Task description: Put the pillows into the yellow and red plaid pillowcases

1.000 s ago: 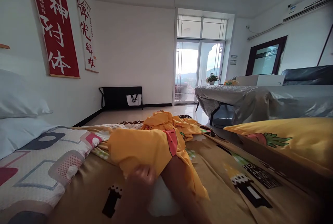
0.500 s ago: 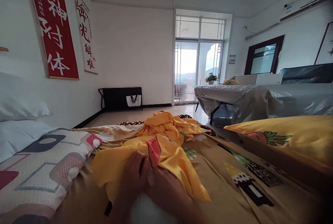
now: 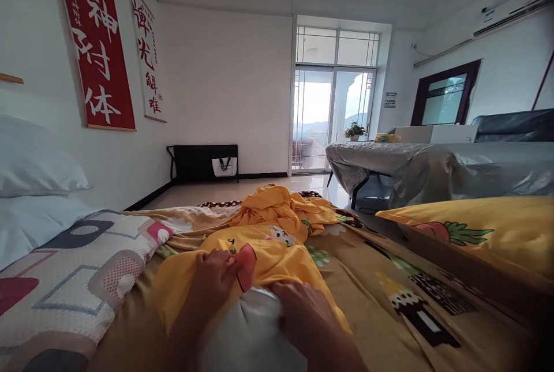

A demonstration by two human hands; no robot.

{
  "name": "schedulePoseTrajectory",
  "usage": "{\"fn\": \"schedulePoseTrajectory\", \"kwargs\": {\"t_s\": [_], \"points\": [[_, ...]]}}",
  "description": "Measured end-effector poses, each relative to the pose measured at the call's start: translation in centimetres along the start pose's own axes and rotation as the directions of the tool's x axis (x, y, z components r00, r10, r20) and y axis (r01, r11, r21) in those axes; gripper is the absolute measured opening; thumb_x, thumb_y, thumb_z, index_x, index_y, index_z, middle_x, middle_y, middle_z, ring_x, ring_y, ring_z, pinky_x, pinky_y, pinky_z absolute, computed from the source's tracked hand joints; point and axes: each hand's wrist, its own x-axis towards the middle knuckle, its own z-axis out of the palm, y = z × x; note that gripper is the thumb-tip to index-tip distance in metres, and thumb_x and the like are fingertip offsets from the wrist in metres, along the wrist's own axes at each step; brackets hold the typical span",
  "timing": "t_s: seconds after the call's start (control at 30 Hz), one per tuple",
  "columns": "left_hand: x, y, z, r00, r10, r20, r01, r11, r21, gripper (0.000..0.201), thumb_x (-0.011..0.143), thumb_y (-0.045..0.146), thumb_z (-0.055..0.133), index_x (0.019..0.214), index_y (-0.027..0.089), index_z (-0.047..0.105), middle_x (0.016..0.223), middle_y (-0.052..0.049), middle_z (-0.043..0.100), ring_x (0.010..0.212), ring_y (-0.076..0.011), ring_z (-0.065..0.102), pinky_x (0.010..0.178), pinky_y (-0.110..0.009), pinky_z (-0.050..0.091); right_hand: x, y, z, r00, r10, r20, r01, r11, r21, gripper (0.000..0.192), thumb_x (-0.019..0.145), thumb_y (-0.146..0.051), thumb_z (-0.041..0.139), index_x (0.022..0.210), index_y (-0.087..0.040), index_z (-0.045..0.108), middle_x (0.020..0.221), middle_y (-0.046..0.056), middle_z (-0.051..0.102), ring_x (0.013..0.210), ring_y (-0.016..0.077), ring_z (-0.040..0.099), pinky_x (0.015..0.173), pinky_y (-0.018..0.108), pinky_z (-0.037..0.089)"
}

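Note:
A yellow pillowcase [image 3: 277, 262] with a carrot and a white animal face printed on it lies spread on the brown bedspread [image 3: 359, 314]. Its near edge is gathered by both hands. My left hand [image 3: 214, 277] is closed on the cloth at the left of the opening, beside the red carrot print. At the right of the opening, my right hand [image 3: 305, 305] grips the edge with its fingers curled. Between them a white pillow [image 3: 255, 326] reaches partly into the pillowcase; its near end runs out of view at the bottom.
Crumpled yellow cloth [image 3: 272, 205] lies beyond the pillowcase. To the left are a patterned pillow [image 3: 112, 280] and white pillows [image 3: 38, 158]. At the right a yellow carrot-print pillow [image 3: 511, 228] lies in a cardboard box [image 3: 454, 262]. A plastic-covered table [image 3: 389, 158] stands behind.
My hands have moved apart, the right one to the right, widening the pillowcase's opening. More of the white pillow shows between them, and the printed animal face has come into sight.

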Motion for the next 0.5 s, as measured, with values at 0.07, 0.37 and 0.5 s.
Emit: {"fn": "schedulePoseTrajectory", "kwargs": {"t_s": [0.07, 0.37, 0.5], "points": [[-0.1, 0.1, -1.0, 0.982, -0.11, -0.154, 0.1, 0.992, -0.072, 0.033, 0.089, 0.043, 0.047, 0.065, 0.022, 0.055, 0.061, -0.001, 0.06, 0.065, -0.0187, 0.056, 0.066, -0.03, 0.035, 0.7, -1.3, 0.4, 0.997, 0.024, -0.077, -0.022, 0.999, 0.023, 0.037, 0.072, -0.007, 0.047, 0.095, -0.027, 0.069, 0.098, 0.001, 0.071, 0.085, 0.018, 0.066, 0.066, 0.024, 0.039], [0.0, -2.6, -2.2, 0.695, -0.496, -0.521, 0.494, 0.855, -0.156, 0.028, 0.083, 0.046, 0.044, 0.071, 0.022, 0.053, 0.069, -0.006, 0.061, 0.068, -0.022, 0.054, 0.063, -0.03, 0.036, 0.5, -3.7, 2.0, 0.97, -0.222, 0.101, 0.21, 0.971, 0.118, 0.036, 0.07, -0.026, 0.06, 0.107, -0.022, 0.062, 0.106, 0.006, 0.069, 0.091, 0.0257, 0.066, 0.07, 0.03, 0.044], [0.5, -4.0, -1.8, 0.838, -0.402, -0.369, 0.424, 0.905, -0.023, 0.031, 0.083, 0.047, 0.044, 0.079, 0.02, 0.06, 0.085, -0.011, 0.068, 0.085, -0.0276, 0.061, 0.074, -0.037, 0.044, 1.0, -2.7, 1.8, 0.998, -0.024, 0.063, 0.023, 1.0, 0.014, 0.03, 0.07, -0.021, 0.06, 0.099, -0.021, 0.064, 0.089, 0.009, 0.072, 0.083, 0.0283, 0.068, 0.066, 0.031, 0.044]]}}
